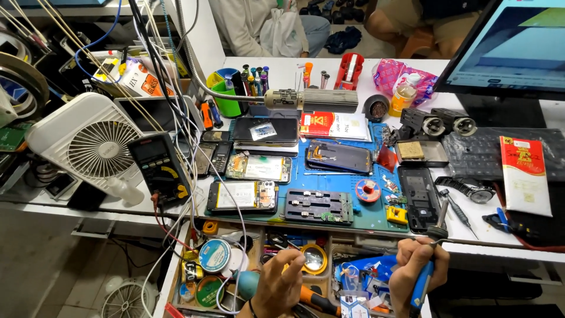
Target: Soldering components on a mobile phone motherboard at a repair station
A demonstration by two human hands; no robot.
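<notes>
Below the blue silicone work mat (365, 176), at the near edge of the white bench (500, 235), the right hand (415, 268) is closed in a fist round the blue handle of a soldering iron (432, 247). The iron stands almost upright, its black collar and thin metal tip rising out of the top of the fist to just beside the mat's lower right corner, where the tip crosses an open black phone back shell (419, 197).

Left of that fist, also below the mat, the left hand (279, 280) hangs over an open drawer (253, 265) with its fingers curled downward; whether they pinch anything cannot be told. A round brass-coloured tin (313, 259) sits just beside its fingertips, and a teal bulb-shaped object (247, 282) lies against the wrist side. A round flat reel with a pale blue label (214, 254) lies further left in the drawer, among white cables.

On the mat lie several flat opened phones: one with a pale battery and bare circuit board (242, 195) near the mat's lower left, and a dark slab with an orange flex strip (338, 156) near its centre. A ridged black metal clamp jig (318, 206) sits on the lower edge, with a small spool of solder wire (368, 191) to its right. Left of the mat stands a black multimeter (159, 168), then a white plastic fan (88, 144) with a slotted round grille.
</notes>
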